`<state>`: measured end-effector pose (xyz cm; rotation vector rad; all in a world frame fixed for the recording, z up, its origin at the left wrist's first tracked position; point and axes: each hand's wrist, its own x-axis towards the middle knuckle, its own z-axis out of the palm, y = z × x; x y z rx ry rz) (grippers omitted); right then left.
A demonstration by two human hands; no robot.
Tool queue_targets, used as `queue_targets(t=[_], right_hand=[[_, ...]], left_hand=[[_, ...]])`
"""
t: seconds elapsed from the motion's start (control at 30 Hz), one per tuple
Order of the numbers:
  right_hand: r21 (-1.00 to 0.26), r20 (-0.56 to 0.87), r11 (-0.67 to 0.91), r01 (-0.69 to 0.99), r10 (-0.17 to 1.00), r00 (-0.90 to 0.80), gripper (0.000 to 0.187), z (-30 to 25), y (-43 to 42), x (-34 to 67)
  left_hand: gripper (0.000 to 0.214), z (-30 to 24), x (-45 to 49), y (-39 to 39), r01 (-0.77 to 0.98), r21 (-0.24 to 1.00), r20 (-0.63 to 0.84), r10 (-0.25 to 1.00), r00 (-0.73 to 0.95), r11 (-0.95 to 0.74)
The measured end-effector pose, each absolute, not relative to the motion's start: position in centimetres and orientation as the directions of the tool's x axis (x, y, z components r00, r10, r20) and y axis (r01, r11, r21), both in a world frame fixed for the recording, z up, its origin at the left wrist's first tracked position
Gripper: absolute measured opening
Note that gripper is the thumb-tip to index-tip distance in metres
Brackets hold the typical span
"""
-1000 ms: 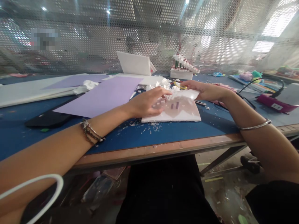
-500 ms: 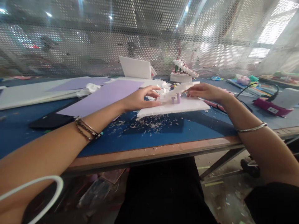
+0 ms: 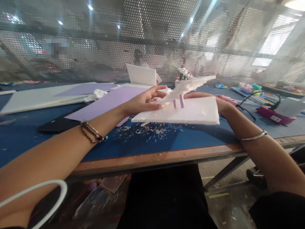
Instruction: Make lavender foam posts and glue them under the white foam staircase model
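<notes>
Foam model (image 3: pixel 166 116), head view: between your hands, seemingly just above bench (image 3: pixel 133 143). Versus one second ago, base (image 3: pixel 197 112) raised and turned, slanted top sheet (image 3: pixel 190 85) reaching higher; purple posts (image 3: pixel 182 101) between layers show plainer, so supports likely easier for you to inspect. Left hand (image 3: pixel 143 101): fingers (image 3: pixel 156 89) curled, spread around low left end; can't tell grip. Right hand (image 3: pixel 205 94) now behind base, fingers mostly hidden; can't tell grip. Scraps (image 3: pixel 154 130) below more exposed.

Two hands (image 3: pixel 148 99), two purple sheets (image 3: pixel 107 103) and two purple posts (image 3: pixel 182 101) show.
</notes>
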<state>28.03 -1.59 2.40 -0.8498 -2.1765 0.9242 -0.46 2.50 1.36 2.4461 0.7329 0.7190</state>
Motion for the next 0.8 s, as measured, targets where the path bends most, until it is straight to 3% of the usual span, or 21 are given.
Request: queue_targets(t=[0.13,0.23,0.37,0.47,0.6,0.7,0.8], right_hand=[[-0.755,0.337,0.586,0.293,0.731,-0.594,0.035,2.3,-2.0,27.0],[-0.613,0.484,0.712,0.343,0.682,-0.548,0.031,2.2,-1.5,26.9],[-0.458,0.736,0.744,0.487,0.625,-0.262,0.026,1.9,-0.5,27.2],[-0.358,0.831,0.698,0.62,0.541,-0.129,0.022,1.8,-0.4,27.4],[-0.114,0.865,0.629,0.769,0.443,-0.235,0.024,1.8,-0.9,27.6],[0.034,0.834,0.586,0.81,0.43,-0.346,0.027,1.8,-1.1,27.6],[0.162,0.794,0.572,0.804,0.408,-0.45,0.03,1.6,-0.9,27.6]], left_hand=[[0.075,1.0,-0.6,3.1,0.327,0.503,0.349,0.534,0.77,-0.8],[0.073,0.9,-0.6,3.3,0.359,0.492,0.337,0.554,0.762,-0.793],[0.075,0.8,-0.5,3.6,0.43,0.549,0.364,0.669,0.649,-0.716],[0.074,0.8,-0.7,4.1,0.513,0.612,0.37,0.791,0.486,-0.602],[0.067,1.1,-1.4,4.6,0.505,0.731,0.261,0.871,0.415,-0.46],[0.073,1.3,-1.6,4.2,0.481,0.751,0.124,0.812,0.57,-0.453],[0.077,1.5,-1.2,3.5,0.423,0.744,0.091,0.704,0.704,-0.518]])
